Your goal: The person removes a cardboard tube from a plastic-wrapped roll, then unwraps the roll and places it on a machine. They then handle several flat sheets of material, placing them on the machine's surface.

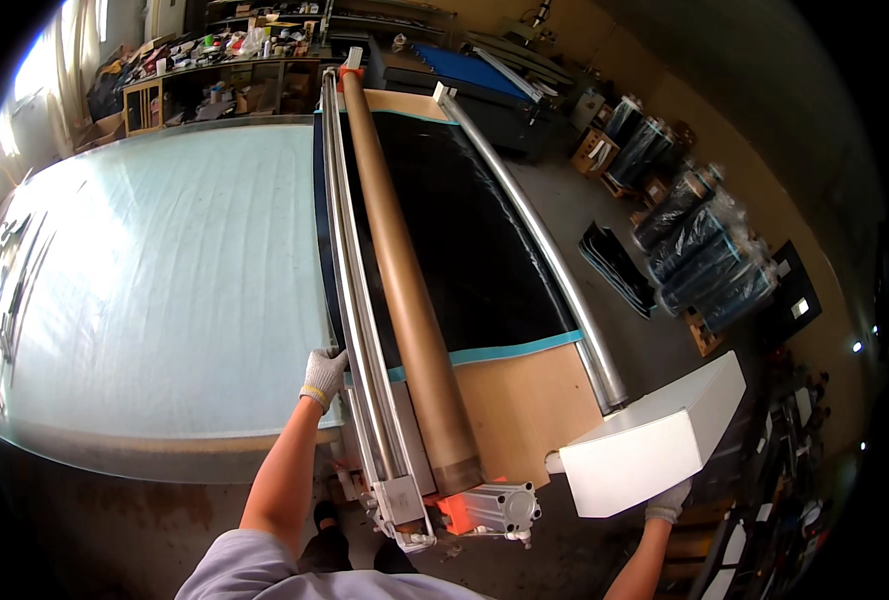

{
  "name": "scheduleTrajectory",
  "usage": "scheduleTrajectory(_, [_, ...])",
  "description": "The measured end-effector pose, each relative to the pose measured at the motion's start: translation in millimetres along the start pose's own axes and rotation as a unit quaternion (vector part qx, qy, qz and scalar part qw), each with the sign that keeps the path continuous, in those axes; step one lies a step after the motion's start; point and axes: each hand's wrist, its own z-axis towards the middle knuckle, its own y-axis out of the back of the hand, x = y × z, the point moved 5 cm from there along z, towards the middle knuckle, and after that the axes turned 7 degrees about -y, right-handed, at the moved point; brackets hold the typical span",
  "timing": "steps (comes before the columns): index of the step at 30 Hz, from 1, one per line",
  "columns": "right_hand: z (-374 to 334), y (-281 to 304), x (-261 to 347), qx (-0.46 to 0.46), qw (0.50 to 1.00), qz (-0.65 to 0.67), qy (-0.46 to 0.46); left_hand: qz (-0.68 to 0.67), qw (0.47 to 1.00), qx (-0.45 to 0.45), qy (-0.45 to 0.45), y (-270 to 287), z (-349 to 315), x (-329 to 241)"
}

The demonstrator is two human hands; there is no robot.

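Note:
My left hand [325, 373], in a pale knitted glove, is closed at the near corner of a black sheet [454, 220] with teal borders. The sheet's dark edge comes out just left of the metal rails, and my fingertips are partly hidden there. A long brown roller [396, 270] lies across the sheet beside the rails [354, 270]. My right hand [670, 500], gloved too, is at the lower right side of a white box-shaped housing [634, 465]. That housing hides its fingers.
A wide glass-topped table [174, 280] stretches left. Along the right runs a silver roller [534, 230], and a metal cylinder [504, 507] sits at the near end. Plastic-wrapped rolls [709, 250] stand on the floor at right. Cluttered shelves [229, 55] stand at the back.

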Motion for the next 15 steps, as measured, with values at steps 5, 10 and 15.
scheduleTrajectory(5, [-3.1, -3.3, 2.5, -0.012, 0.99, -0.138, 0.034, 0.067, 0.997, 0.028, 0.009, -0.6, 8.1, 1.7])
scheduleTrajectory(10, [-11.7, -20.4, 18.4, -0.038, 0.831, -0.538, 0.138, 0.158, 0.986, 0.056, 0.008, 3.3, 35.1, 27.4])
scheduleTrajectory(15, [-9.2, -38.9, 23.4, -0.038, 0.655, -0.735, 0.17, 0.127, 0.992, 0.023, 0.004, 0.6, 28.8, 32.7])
